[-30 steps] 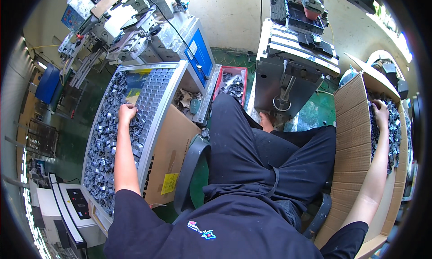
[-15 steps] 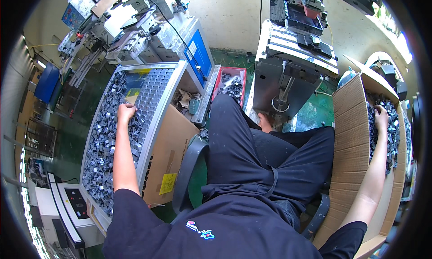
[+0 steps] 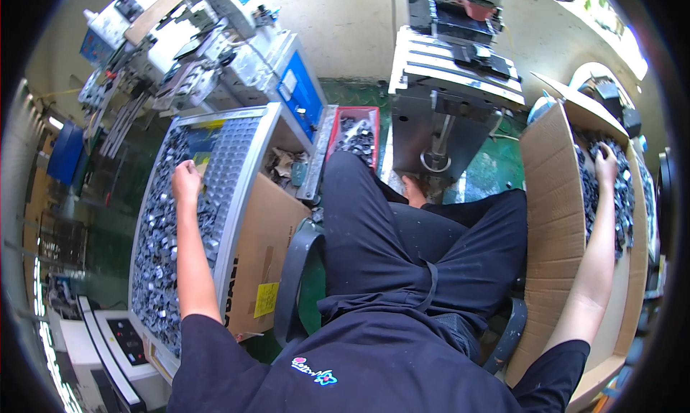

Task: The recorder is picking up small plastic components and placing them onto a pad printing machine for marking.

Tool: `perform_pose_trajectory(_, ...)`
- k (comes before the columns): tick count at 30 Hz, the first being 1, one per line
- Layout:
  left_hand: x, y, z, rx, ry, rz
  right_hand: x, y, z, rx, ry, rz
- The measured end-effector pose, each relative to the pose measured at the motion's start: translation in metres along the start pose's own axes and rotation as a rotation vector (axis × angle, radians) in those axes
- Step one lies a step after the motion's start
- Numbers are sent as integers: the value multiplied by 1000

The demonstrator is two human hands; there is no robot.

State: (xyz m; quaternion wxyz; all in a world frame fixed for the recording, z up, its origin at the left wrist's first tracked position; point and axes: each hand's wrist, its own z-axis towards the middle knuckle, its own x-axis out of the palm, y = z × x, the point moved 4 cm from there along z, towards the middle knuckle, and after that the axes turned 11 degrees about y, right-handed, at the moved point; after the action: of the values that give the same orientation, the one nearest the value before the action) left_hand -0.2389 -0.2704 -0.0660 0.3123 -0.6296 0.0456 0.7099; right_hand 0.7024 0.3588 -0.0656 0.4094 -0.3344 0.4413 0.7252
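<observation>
So the person sat with both arms spread wide, a box of bits on either side. The left hand (image 3: 187, 180) was over the far half of the light-framed tray (image 3: 251, 174), right at the border between a loose heap of small grey parts (image 3: 159, 273) and a bunch set in neat rows (image 3: 235, 141). The heap spread left of that grip and back toward the body, while the rows were just off to its right. The fingers looked curled in and pinched together, but honestly you couldn't tell if a part was between them. Over on the other side, the right hand (image 3: 605, 166) was down inside the open cardboard carton (image 3: 552, 205), in among more dark parts (image 3: 625, 190), with the pile running both ahead of it and back under the wrist. That grip had bent fingers too, and whether it had hold of anything couldn't be made out. Each hand was clearly the nearer one to its own pile, with the knees well between them. Tray and carton both ran lengthwise away from the body, pretty much along the forearms. The single parts were too small and jumbled to read a long axis. A red bin (image 3: 375, 141) with more bits stood past the knees.
</observation>
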Motion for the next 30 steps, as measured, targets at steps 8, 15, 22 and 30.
perform_pose_trajectory(8, -5, -209, -41, 336, 370, -610, 10, 74, -19, -113, 14, 254)
perform_pose_trajectory(15, -17, -446, -143, 1015, 350, -619, -1, 88, -27, 23, -67, 602)
perform_pose_trajectory(22, 16, -546, -134, 1032, 313, -533, -5, 92, -26, 117, -129, 755)
perform_pose_trajectory(30, 25, -546, -127, 957, 441, -537, -2, 132, -26, 89, -61, 718)
